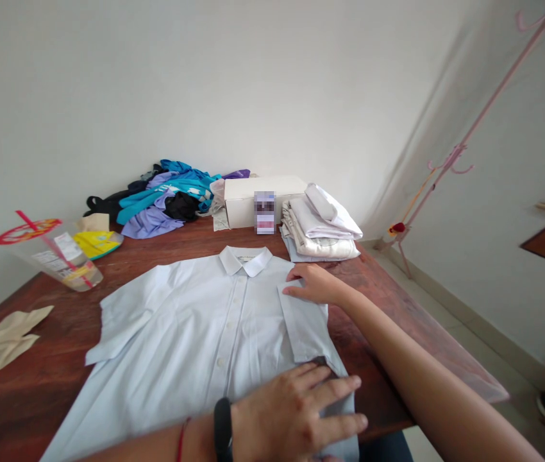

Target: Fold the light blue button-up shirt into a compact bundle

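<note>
A white short-sleeved button-up shirt (pixel 195 321) lies front up on the wooden table, its collar pointing away from me. On its right side the sleeve is folded inward over the chest, while the left sleeve stays spread out. My right hand (pixel 318 284) pinches the folded edge near the shoulder between thumb and fingers. Across the lower right part of the shirt reaches my left hand (pixel 296 407), fingers spread and palm down, a black band on its wrist. A small dark patch shows at the sleeve's end beside its fingers.
Behind the shirt stand a stack of folded clothes (pixel 323 224), a white box (pixel 238 202) and a heap of clothes (pixel 167 196). A plastic cup with straw (pixel 68 263), a yellow packet (pixel 97 244) and crumpled tissue (pixel 13 337) are at left. A pink coat rack (pixel 474 125) stands right.
</note>
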`<action>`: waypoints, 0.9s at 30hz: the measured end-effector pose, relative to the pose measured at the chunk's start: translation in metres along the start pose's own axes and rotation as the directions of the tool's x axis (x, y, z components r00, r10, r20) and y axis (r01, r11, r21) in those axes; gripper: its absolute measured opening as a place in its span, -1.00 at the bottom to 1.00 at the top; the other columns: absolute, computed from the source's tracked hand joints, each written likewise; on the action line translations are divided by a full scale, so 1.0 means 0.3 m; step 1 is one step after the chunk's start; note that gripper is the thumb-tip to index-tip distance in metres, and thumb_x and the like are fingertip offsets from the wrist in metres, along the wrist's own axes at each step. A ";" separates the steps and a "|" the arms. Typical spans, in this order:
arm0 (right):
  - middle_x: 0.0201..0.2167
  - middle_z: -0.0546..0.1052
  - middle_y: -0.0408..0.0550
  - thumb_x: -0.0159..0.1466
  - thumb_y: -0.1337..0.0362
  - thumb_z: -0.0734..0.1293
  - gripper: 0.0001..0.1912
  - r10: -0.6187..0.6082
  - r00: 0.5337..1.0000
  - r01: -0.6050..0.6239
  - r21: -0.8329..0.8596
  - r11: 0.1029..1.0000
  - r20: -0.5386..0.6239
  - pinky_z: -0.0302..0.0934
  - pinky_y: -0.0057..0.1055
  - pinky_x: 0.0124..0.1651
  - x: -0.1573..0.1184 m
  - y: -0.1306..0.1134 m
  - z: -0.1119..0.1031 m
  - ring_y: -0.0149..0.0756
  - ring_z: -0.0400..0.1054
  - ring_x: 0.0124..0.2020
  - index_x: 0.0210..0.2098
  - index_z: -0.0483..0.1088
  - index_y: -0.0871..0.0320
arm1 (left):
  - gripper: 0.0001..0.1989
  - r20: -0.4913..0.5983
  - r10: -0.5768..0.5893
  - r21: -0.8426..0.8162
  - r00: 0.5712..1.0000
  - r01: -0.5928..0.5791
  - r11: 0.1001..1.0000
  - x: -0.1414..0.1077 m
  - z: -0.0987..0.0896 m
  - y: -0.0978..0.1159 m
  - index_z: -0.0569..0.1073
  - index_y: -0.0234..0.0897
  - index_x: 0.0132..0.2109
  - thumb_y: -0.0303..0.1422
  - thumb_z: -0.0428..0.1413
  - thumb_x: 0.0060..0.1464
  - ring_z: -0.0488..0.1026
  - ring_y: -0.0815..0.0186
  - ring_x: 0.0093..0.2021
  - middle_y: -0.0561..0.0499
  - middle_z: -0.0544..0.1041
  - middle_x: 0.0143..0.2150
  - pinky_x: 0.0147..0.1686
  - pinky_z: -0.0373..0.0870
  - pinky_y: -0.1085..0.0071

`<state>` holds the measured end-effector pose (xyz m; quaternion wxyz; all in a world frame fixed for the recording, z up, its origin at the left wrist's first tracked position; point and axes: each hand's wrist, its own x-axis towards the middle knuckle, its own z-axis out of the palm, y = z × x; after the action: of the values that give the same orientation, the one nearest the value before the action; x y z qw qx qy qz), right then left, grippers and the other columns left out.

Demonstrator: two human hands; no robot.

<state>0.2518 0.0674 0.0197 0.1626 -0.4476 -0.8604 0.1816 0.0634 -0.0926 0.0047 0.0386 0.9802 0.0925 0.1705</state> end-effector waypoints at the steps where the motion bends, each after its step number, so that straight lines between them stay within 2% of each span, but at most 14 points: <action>1: -0.28 0.61 -0.04 0.27 0.15 0.43 -0.81 0.003 1.000 -0.003 -0.003 1.000 0.013 0.19 -0.42 -0.20 0.002 0.004 0.001 -0.23 0.46 -0.26 -0.28 0.55 0.16 | -0.46 0.006 -0.009 -0.008 1.000 0.009 1.000 0.000 -0.004 0.000 0.35 -0.19 0.34 -0.01 -0.03 0.38 0.39 0.11 0.21 -0.15 0.21 0.46 0.27 0.28 0.16; 4: -0.34 0.59 -0.05 0.30 0.26 0.38 -0.88 0.030 1.000 -0.030 0.003 1.000 -0.001 0.14 -0.43 -0.25 0.007 0.014 0.004 -0.27 0.42 -0.32 -0.32 0.51 0.17 | -0.45 0.015 -0.019 0.003 1.000 0.019 1.000 -0.002 -0.006 0.000 0.31 -0.19 0.37 -0.04 -0.02 0.38 0.40 0.10 0.20 -0.13 0.19 0.47 0.27 0.27 0.15; 9: -0.32 0.58 -0.06 0.35 0.24 0.34 -0.87 0.077 0.996 -0.078 -0.014 0.997 -0.038 0.10 -0.43 -0.24 0.013 0.028 0.022 -0.27 0.41 -0.29 -0.28 0.48 0.15 | -0.58 0.033 0.045 0.050 0.998 -0.047 0.998 -0.005 0.000 0.000 0.34 -0.14 0.34 -0.26 -0.01 0.41 0.45 0.15 0.13 -0.01 0.30 0.40 0.29 0.25 0.09; 12: -0.29 0.59 -0.05 0.35 0.24 0.34 -0.87 0.075 0.997 -0.076 -0.036 0.996 -0.033 0.09 -0.43 -0.22 0.014 0.032 0.031 -0.25 0.42 -0.27 -0.28 0.48 0.15 | -0.63 0.004 0.076 0.071 0.997 -0.076 0.995 -0.004 0.000 0.001 0.42 -0.09 0.28 -0.26 0.00 0.41 0.47 0.15 0.06 0.05 0.41 0.32 0.27 0.26 0.06; 17: -0.27 0.60 -0.03 0.35 0.24 0.35 -0.87 0.080 0.997 -0.081 -0.056 0.995 -0.023 0.10 -0.43 -0.21 0.016 0.027 0.026 -0.24 0.43 -0.26 -0.27 0.49 0.16 | -0.70 -0.041 0.092 0.089 0.995 -0.088 0.992 -0.002 0.005 0.004 0.49 -0.07 0.18 -0.25 0.04 0.40 0.47 0.20 0.02 0.05 0.46 0.22 0.21 0.31 0.16; 20: -0.26 0.60 -0.03 0.35 0.23 0.36 -0.87 0.091 0.996 -0.092 -0.055 0.994 -0.015 0.10 -0.42 -0.22 0.016 0.027 0.022 -0.24 0.43 -0.26 -0.26 0.50 0.15 | -0.75 -0.039 0.090 0.077 0.995 -0.087 0.993 0.000 0.011 0.004 0.53 -0.11 0.09 -0.20 0.09 0.37 0.44 0.18 0.04 0.03 0.49 0.14 0.09 0.37 0.23; 23: -0.27 0.60 -0.04 0.34 0.22 0.36 -0.86 0.084 0.996 -0.085 -0.046 0.995 -0.014 0.10 -0.42 -0.23 0.017 0.034 0.023 -0.24 0.43 -0.27 -0.27 0.50 0.15 | -0.76 -0.040 0.098 0.041 0.994 -0.096 0.995 0.006 0.010 0.005 0.54 -0.14 0.00 -0.17 0.05 0.39 0.43 0.24 -0.02 0.04 0.51 0.05 -0.10 0.38 0.31; 27: -0.27 0.60 -0.05 0.33 0.18 0.37 -0.85 0.080 0.996 -0.081 -0.031 0.996 -0.032 0.10 -0.43 -0.24 0.019 0.045 0.031 -0.26 0.42 -0.27 -0.27 0.50 0.14 | -0.82 0.001 0.112 0.036 0.994 -0.112 0.993 0.012 -0.007 0.010 0.53 -0.12 0.03 -0.26 0.07 0.39 0.42 0.30 -0.10 0.06 0.52 -0.01 -0.21 0.33 0.33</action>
<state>0.2542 0.0778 0.0059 0.1613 -0.4871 -0.8419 0.1671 0.0665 -0.0947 0.0082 0.0114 0.9844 0.0406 0.1710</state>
